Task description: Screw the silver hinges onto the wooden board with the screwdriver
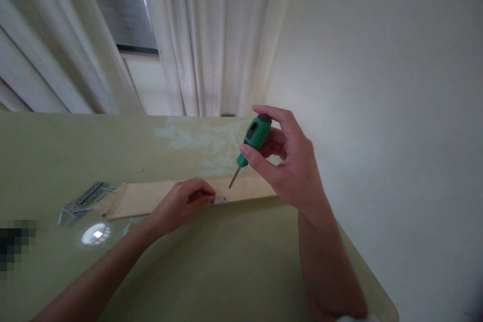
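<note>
While the right grip [292, 163] is clasping a green screwdriver [257, 133], the left grip [190, 198] is curling at a small metal plate [222, 200] on the wooden board [145, 196] underneath; whether it is pinching anything, I cannot tell.

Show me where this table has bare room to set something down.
Bare table lies between the forearms, in front of the board; also the leaf-patterned strip between board and curtains. Crowded: metal pieces at the board's left end, and around the left hand, metal plate and raised screwdriver.
</note>
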The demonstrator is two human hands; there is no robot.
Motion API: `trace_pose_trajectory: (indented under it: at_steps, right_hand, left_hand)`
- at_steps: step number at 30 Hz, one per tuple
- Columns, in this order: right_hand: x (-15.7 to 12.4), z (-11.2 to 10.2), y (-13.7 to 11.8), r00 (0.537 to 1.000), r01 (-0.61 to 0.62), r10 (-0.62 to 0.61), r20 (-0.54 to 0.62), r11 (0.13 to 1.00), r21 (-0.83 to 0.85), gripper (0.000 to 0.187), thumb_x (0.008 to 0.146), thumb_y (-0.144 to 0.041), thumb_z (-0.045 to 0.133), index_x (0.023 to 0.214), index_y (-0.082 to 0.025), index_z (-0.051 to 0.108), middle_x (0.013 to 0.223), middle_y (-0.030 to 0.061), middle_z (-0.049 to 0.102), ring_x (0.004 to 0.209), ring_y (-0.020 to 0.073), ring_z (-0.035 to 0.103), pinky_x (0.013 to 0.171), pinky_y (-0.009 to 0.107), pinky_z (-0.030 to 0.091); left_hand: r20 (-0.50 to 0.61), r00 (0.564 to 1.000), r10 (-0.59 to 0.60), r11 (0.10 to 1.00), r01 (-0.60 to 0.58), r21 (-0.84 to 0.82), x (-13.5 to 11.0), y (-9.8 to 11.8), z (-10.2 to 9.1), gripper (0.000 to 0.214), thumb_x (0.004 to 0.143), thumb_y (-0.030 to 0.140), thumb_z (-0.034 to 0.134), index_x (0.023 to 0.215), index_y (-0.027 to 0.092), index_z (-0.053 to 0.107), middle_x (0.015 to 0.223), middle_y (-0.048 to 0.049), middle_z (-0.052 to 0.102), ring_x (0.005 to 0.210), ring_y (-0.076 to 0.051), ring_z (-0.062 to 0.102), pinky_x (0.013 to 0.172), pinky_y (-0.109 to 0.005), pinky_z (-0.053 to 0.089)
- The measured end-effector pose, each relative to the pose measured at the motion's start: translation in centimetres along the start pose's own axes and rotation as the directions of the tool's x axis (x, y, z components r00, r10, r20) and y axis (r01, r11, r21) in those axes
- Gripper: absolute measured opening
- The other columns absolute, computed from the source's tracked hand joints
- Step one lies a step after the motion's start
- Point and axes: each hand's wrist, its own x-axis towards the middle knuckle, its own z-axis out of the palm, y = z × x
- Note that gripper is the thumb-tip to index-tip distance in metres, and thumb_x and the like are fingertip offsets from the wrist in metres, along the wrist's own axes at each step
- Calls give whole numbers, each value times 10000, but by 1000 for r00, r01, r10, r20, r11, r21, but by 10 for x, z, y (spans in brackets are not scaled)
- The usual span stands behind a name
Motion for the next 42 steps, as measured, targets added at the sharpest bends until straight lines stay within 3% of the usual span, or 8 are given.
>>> trace_pose_trajectory:
  at_steps: [8,19,29,34,38,42]
  right_hand:
    - [-2,1,-4,1000,0,1,27,1000,-25,556,964,-293,757,1482,-324,556,943,-51,732,713,124,739,696,262,664]
    - [-2,1,-4,999,18,-17,29,999,-32,554,962,-282,756,1477,-302,554,956,-45,738,723,124,746,709,252,660]
    - [-3,5,-3,996,43,-42,77,999,-8,559,961,-261,748,1483,-274,547,961,-33,737,714,118,726,690,241,624]
    - [-2,18,3,982,57,-54,183,998,-8,574,958,-220,724,1493,-298,533,910,-58,704,703,108,698,709,234,584]
    - [-1,33,11,970,68,-61,236,997,-21,557,956,-216,721,1478,-304,546,889,-66,706,716,111,681,735,238,554]
    - [0,41,14,963,63,-50,266,997,-43,559,960,-225,718,1486,-299,542,912,-51,724,741,122,684,741,240,537]
  left_hand:
    - [11,994,106,993,-106,52,0,-2,-5,196,1008,323,636,946,213,786,922,-44,801,823,-175,734,766,-263,544]
    - [17,998,67,997,-67,37,0,-4,-6,195,1005,320,637,959,209,790,927,-35,818,818,-178,747,771,-268,560]
    - [-6,975,220,972,-219,87,0,-7,1,167,1017,270,654,937,206,785,898,-29,786,813,-152,721,762,-238,540]
    - [6,991,134,989,-134,64,-2,-6,2,168,998,352,701,962,206,775,889,-28,773,755,-151,699,679,-230,531]
    - [-42,998,45,999,-47,-29,-3,-6,6,133,940,310,729,1014,200,734,868,-14,792,758,-164,732,709,-243,579]
    - [-50,998,37,998,-39,-46,-3,-4,7,108,917,288,723,980,201,721,855,-12,795,767,-173,744,735,-257,599]
